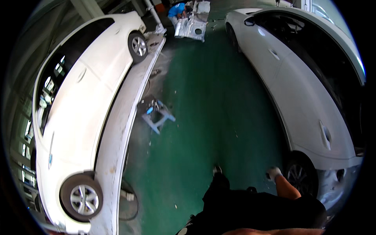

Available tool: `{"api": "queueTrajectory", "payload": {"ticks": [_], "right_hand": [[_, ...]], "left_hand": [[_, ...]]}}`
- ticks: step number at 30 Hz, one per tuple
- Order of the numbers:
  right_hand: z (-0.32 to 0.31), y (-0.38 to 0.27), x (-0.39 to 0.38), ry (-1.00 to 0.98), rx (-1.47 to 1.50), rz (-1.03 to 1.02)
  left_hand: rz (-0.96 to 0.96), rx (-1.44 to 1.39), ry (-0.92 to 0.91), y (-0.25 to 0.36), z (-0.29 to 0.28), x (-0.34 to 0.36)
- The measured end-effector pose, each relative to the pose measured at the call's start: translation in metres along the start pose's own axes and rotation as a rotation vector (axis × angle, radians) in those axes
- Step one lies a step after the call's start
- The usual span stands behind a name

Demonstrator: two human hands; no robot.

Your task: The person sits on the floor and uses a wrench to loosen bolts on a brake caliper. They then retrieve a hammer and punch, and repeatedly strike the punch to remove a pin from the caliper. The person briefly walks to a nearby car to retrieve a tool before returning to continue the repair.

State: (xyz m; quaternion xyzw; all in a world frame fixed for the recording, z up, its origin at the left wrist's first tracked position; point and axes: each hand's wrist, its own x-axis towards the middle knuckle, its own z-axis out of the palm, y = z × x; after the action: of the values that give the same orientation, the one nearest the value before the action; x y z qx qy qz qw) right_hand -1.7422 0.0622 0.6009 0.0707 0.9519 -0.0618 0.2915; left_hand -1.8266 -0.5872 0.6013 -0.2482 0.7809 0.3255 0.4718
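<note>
My right hand (274, 173), in a pale glove with darker grey at the finger side, hangs beside my dark-clothed leg. It is nearest to the front wheel (300, 175) of the white car on the right, apart from it. Its fingers are small and blurred, so I cannot tell whether they are open or closed. My left hand is out of view; a strip of bare skin crosses the lower edge. One shoe (217, 169) shows on the green floor (203, 117).
White cars stand left (98, 82) and right (270, 74), the left one on a pale lift platform (113, 156). A blue-grey stool-like frame (158, 119) holding tools stands beside the platform. Farther off, a person in blue (178, 10) bends by silvery sheet-metal panels (192, 29).
</note>
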Motion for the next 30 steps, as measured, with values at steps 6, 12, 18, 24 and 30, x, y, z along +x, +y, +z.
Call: {"api": "queueTrajectory", "payload": {"ticks": [6,12,18,24,30], "right_hand": [[-0.084,-0.052,0.084,-0.197,1.516,0.836],[-0.138,-0.014,0.207,-0.325,1.412,0.955],[-0.25,0.068,0.445,-0.558,0.69,0.47],[-0.504,0.207,0.728,-0.03,0.441,0.276],[-0.752,0.21,0.94,0.376,1.789,0.585]], "left_hand": [[0.245,-0.245,0.28,0.309,-0.183,0.101],[0.492,-0.459,0.405,0.606,-0.301,0.167],[0.359,-0.128,0.331,0.736,-0.291,0.29],[0.15,-0.004,0.055,0.897,-0.263,0.336],[0.014,-0.156,0.031,1.01,-0.323,0.404]]}}
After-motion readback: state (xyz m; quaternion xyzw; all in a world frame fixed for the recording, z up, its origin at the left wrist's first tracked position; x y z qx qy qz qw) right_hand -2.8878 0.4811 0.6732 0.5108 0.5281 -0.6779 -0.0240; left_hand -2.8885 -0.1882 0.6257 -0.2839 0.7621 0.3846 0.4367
